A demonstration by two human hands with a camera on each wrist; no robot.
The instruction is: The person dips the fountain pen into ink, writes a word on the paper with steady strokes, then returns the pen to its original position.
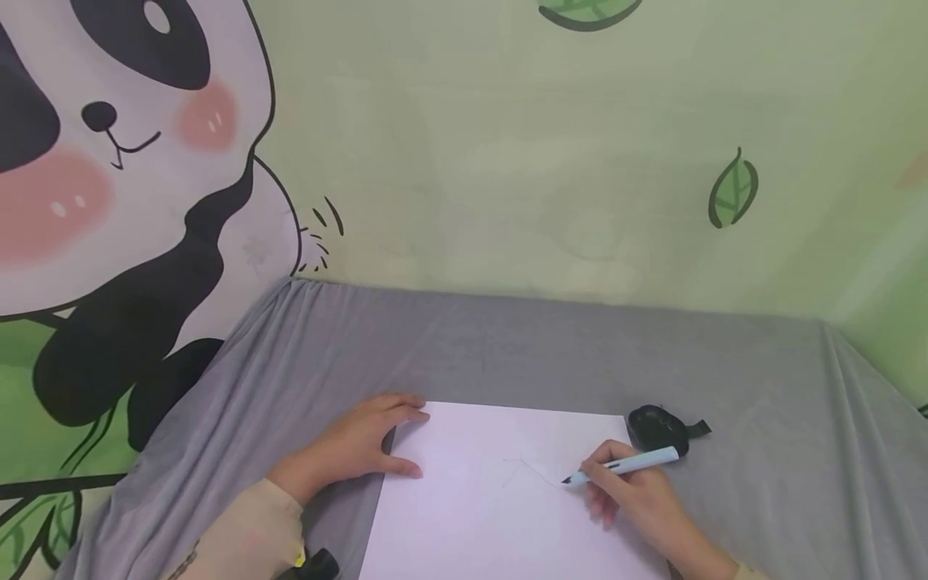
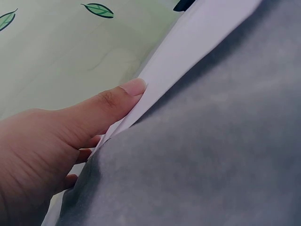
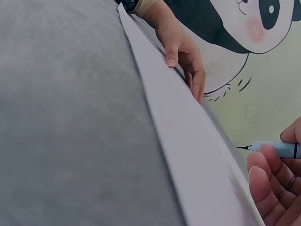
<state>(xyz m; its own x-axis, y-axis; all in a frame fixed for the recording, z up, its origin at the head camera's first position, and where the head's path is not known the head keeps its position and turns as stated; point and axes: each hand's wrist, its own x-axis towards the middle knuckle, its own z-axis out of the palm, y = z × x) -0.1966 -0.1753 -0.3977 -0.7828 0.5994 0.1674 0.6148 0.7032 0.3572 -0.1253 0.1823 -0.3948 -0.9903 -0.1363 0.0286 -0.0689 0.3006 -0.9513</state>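
A white sheet of paper (image 1: 449, 515) lies on the grey cloth, with a few faint thin lines near its middle. My left hand (image 1: 362, 439) rests at the paper's upper left edge, thumb and fingers spread apart. The left wrist view shows that thumb (image 2: 134, 87) pressing on the paper's edge (image 2: 178, 61). My right hand (image 1: 631, 491) pinches a light blue fountain pen (image 1: 648, 460), its dark nib at the right end of a slanting line. In the right wrist view the pen (image 3: 282, 149) sits between thumb and fingers, partly cut off by the frame.
A black rounded object with a short strap (image 1: 656, 429) lies by the paper's upper right corner, just beyond my right hand. Grey cloth (image 1: 507, 346) covers the table up to a wall with a panda picture (image 1: 145, 201). Something dark (image 1: 319, 564) shows beside my left sleeve.
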